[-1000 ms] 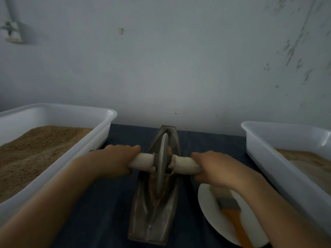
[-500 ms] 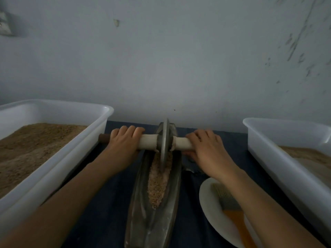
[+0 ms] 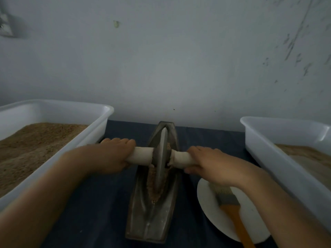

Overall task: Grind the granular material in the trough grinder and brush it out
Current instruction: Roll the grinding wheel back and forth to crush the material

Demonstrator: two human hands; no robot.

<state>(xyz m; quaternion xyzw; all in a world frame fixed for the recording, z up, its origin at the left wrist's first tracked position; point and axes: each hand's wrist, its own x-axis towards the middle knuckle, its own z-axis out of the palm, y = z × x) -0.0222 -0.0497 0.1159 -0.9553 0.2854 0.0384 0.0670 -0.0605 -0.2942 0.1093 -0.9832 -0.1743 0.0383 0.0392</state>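
A long grey metal trough grinder (image 3: pixel 150 222) lies lengthwise on the dark cloth in the middle. Its thin metal wheel (image 3: pixel 161 158) stands upright in the groove on a pale wooden axle (image 3: pixel 143 155). My left hand (image 3: pixel 111 156) grips the axle's left end, and my right hand (image 3: pixel 206 163) grips its right end. Brown granular material (image 3: pixel 152 181) lies in the groove beside and before the wheel. A brush (image 3: pixel 231 210) with grey bristles and an orange handle rests on a white plate (image 3: pixel 204 196) to the right.
A white tub (image 3: pixel 86 140) with brown granules stands at the left. A second white tub (image 3: pixel 265 154) with finer brown powder stands at the right. A grey wall rises directly behind the table.
The wheel has rolled back toward me from the trough's far end to its middle, with both hands staying on the axle. It now covers part of the granules.
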